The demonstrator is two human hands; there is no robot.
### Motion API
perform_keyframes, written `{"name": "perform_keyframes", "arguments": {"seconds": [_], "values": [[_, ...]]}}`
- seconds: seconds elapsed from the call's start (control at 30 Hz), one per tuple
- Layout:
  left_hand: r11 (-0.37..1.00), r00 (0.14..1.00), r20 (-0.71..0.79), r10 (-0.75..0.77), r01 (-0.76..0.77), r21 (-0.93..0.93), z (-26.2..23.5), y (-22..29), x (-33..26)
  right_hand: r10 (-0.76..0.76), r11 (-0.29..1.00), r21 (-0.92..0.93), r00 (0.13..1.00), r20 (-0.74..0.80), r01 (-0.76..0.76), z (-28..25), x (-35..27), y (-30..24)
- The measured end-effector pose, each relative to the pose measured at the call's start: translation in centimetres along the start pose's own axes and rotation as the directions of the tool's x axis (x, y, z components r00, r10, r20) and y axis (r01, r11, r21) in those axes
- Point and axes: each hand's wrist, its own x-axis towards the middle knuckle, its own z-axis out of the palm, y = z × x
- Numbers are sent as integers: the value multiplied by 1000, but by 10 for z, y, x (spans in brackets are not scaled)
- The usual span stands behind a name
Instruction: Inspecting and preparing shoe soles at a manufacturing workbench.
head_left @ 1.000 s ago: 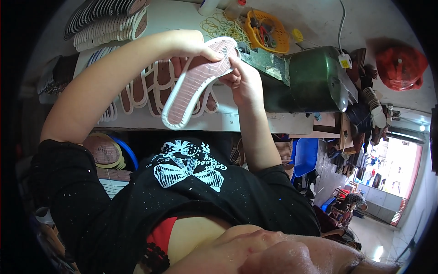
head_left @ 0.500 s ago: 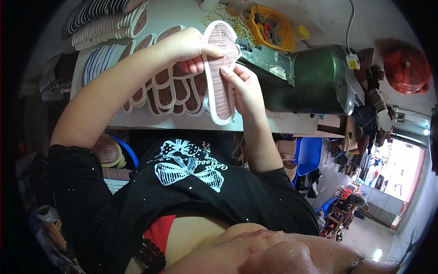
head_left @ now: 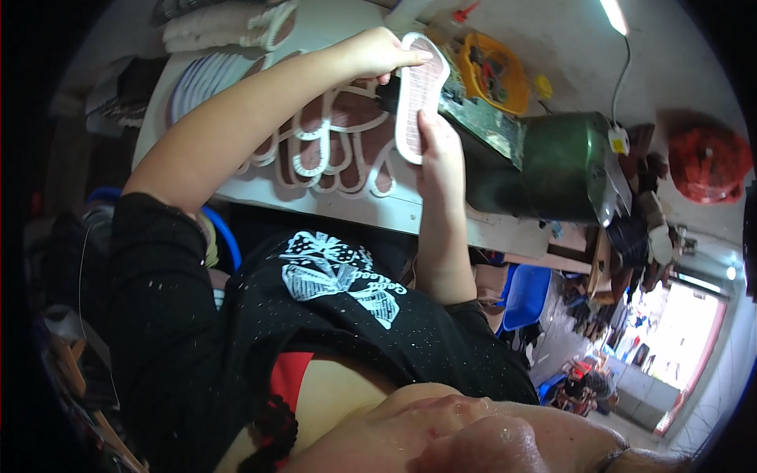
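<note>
A shoe insole (head_left: pixel 419 93) with a brownish-pink striped face and white edging is held up above the white worktable. My left hand (head_left: pixel 378 55) grips its far end, the thumb lying across the face. Lower down, my right hand (head_left: pixel 439 148) pinches the right edge near the close end, thumb on top; its other fingers are mostly hidden. Behind and to the left, several similar white-edged insoles (head_left: pixel 313 150) lie overlapping on the table. Just right of the held insole is a dark green machine (head_left: pixel 564 162).
A yellow basket (head_left: pixel 495 72) with small tools sits beyond the machine. Stacked white-edged pieces (head_left: pixel 206 83) lie at the table's left. A red bag (head_left: pixel 710 165) is at far right, and a blue bin (head_left: pixel 527 297) stands below the table edge (head_left: pixel 386 225).
Both hands have carried the insole farther away from me, and it is tilted differently. My right hand now holds nearer its close end. The whole view has shifted a little.
</note>
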Motion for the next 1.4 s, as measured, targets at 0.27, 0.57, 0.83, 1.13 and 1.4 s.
{"name": "perform_keyframes", "arguments": {"seconds": [0.27,0.57,0.83,1.13,1.4], "values": [[843,938,-159,-307,346,412,-158,-20,-132,-143,824,-532,981,132,192,52,-13,18],[802,683,-604,-411,586,117,-194,-156,-200,-251,679,-658,945,207,325,63,-22,19],[951,768,-616,175,29,307,-77,-13,-191,-126,886,-397,948,291,239,57,-37,19],[657,929,-329,167,-354,-666,30,17,-125,-355,904,-114,871,340,413,31,-45,-11],[515,953,-219,211,-299,-804,75,34,-128,-282,799,583,947,153,144,17,-21,10]]}}
